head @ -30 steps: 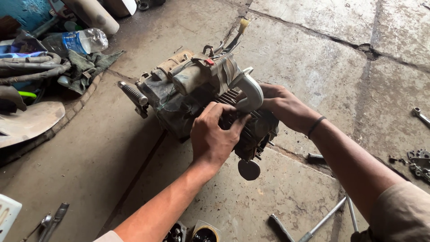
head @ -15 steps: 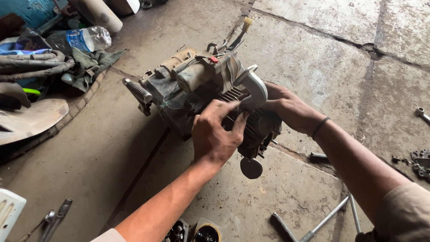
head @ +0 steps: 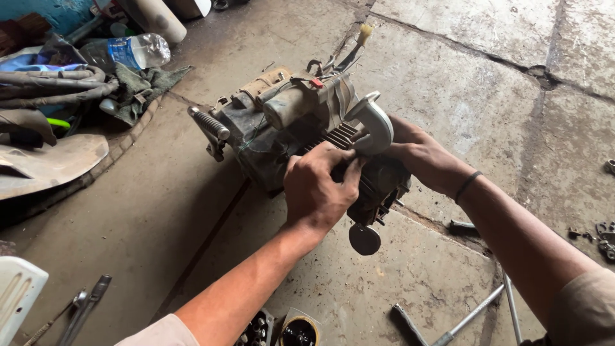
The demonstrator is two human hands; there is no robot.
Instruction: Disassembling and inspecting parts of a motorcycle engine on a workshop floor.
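The engine (head: 301, 134) sits on the concrete floor (head: 448, 83). The left hand (head: 318, 189) grips its finned cylinder from above, fingers curled. The right hand (head: 416, 152) presses the far side beneath the curved pipe (head: 375, 122); its fingers are hidden.

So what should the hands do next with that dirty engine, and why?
Probably steady the engine first. The left hand grips its finned part and the right hand presses the far side beside the curved pipe, while the engine sits loose on the concrete floor, so it could tip.
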